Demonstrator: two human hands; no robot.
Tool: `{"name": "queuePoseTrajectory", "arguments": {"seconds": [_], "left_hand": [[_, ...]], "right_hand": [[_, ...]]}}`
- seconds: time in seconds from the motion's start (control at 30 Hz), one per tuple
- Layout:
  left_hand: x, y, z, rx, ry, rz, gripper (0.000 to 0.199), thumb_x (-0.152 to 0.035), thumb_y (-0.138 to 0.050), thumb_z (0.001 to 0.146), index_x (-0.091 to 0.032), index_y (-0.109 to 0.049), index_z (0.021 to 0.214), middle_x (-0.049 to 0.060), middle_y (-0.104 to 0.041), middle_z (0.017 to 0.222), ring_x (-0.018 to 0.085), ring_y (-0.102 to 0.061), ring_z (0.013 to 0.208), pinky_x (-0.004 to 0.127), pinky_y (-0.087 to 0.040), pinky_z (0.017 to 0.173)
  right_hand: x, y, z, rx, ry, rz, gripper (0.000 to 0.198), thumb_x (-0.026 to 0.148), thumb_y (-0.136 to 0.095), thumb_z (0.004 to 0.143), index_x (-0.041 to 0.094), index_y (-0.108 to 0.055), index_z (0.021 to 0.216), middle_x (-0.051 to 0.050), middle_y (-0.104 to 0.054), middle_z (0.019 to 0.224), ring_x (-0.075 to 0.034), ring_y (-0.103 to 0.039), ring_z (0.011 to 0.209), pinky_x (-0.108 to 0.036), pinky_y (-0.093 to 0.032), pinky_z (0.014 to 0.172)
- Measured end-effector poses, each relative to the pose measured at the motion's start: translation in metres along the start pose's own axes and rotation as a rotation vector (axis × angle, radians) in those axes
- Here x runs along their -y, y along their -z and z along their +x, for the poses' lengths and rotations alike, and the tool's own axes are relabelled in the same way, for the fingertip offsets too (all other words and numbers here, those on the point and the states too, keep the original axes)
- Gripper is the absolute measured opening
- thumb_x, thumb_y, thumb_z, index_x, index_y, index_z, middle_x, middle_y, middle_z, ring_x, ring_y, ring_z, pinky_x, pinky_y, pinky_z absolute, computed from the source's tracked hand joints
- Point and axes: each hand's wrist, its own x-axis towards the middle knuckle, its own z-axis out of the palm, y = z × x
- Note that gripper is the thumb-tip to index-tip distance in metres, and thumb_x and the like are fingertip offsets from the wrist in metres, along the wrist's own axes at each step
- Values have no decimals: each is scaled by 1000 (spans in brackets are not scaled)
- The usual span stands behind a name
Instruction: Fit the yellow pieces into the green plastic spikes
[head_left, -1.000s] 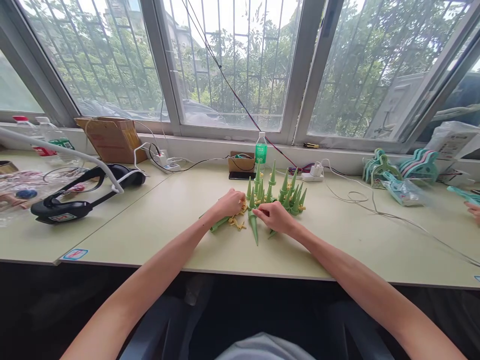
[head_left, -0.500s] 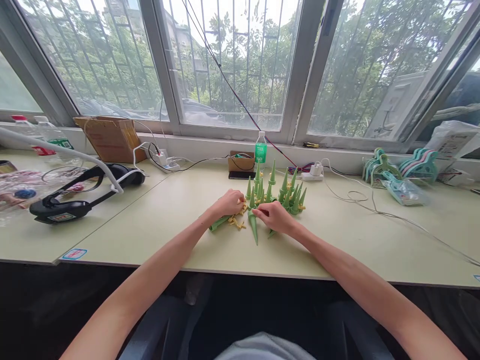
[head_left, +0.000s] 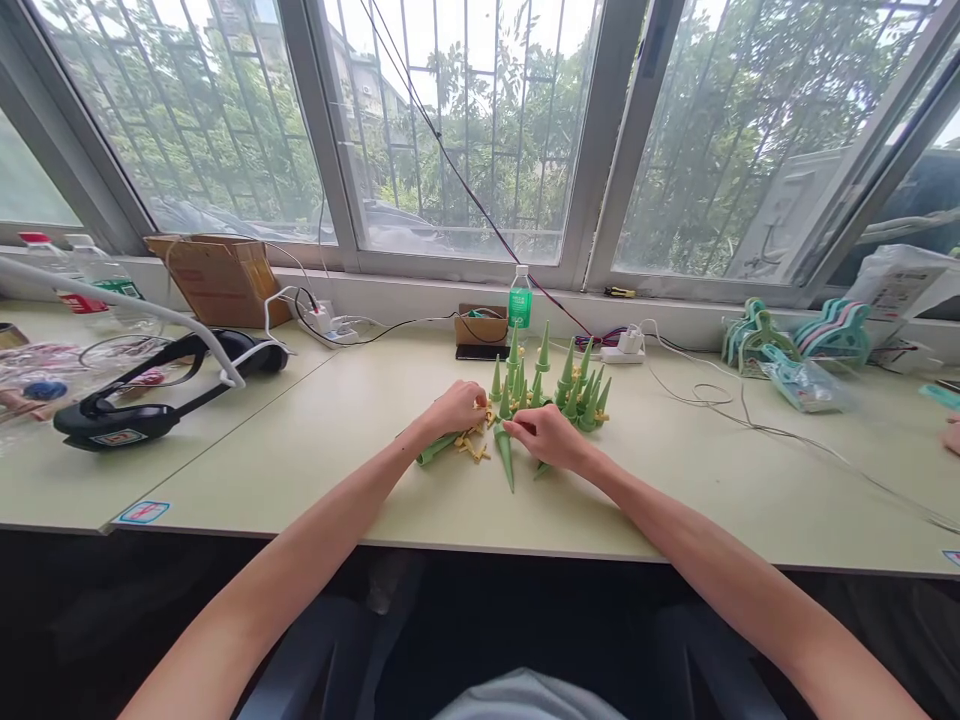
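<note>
My right hand (head_left: 549, 434) is closed, thumb and fingers pinching the wide end of a green plastic spike (head_left: 505, 462) whose tip points down towards the table's front edge. My left hand (head_left: 459, 408) is closed in a pinch around what looks like a small yellow plastic valve, mostly hidden by the fingers. Beneath and beside it lies a loose pile of yellow valves (head_left: 474, 448). A green tube-like piece (head_left: 436, 450) lies partly under my left wrist. Behind both hands, several green spikes (head_left: 568, 385) stand point up, some with yellow valves fitted near their bases.
A green-labelled bottle (head_left: 519, 300) and a small cardboard box (head_left: 481, 326) stand behind the spikes. To the left are a black headset (head_left: 120, 420) and a white bent tube (head_left: 180, 315). Hangers (head_left: 757, 335) and cables lie right. Another person's hand (head_left: 952, 435) shows at the right edge.
Another person's hand and a teal item have come into view at the right edge. My hands have barely moved; the view has shifted slightly.
</note>
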Motion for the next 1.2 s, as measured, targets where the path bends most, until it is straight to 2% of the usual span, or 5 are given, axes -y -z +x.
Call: {"name": "queuePoseTrajectory", "arguments": {"seconds": [0.37, 0.53, 0.87, 1.03, 1.2], "left_hand": [[0, -2, 1, -19, 15, -22, 16, -21, -56, 72, -16, -70, 78, 8, -70, 87, 22, -62, 85, 29, -47, 77], [2, -3, 2, -31, 36, -34, 14, -21, -56, 70, -17, -68, 77, 6, -69, 85, 20, -62, 81, 28, -47, 72], [1, -4, 1, -50, 15, -40, 18, -17, -53, 74, -18, -66, 87, 6, -69, 88, 20, -62, 84, 28, -46, 71], [2, -2, 1, -70, 18, -100, 18, -18, -53, 76, -17, -68, 85, 6, -69, 85, 19, -61, 79, 26, -46, 68], [-3, 7, 0, -151, 41, -235, 16, -23, -54, 79, -16, -69, 82, 4, -70, 78, 15, -60, 69, 24, -45, 64]], "right_hand": [[2, 1, 0, 5, 0, 1, 51, 49, -41, 95, 18, -39, 55, 4, -31, 51, -10, -22, 52, -25, -24, 50], [2, 1, 0, 3, 10, 23, 50, 49, -41, 95, 19, -33, 56, 5, -28, 51, -10, -22, 52, -25, -23, 50], [1, 0, 0, 8, 3, 15, 51, 51, -41, 95, 19, -37, 55, 4, -30, 52, -10, -22, 52, -25, -24, 51], [-1, -1, 1, 2, 13, 7, 51, 49, -40, 96, 19, -38, 55, 4, -31, 51, -10, -22, 52, -25, -24, 51], [-2, -1, 1, -4, 4, 3, 51, 50, -39, 96, 19, -38, 55, 4, -32, 50, -10, -24, 51, -25, -25, 51]]}}
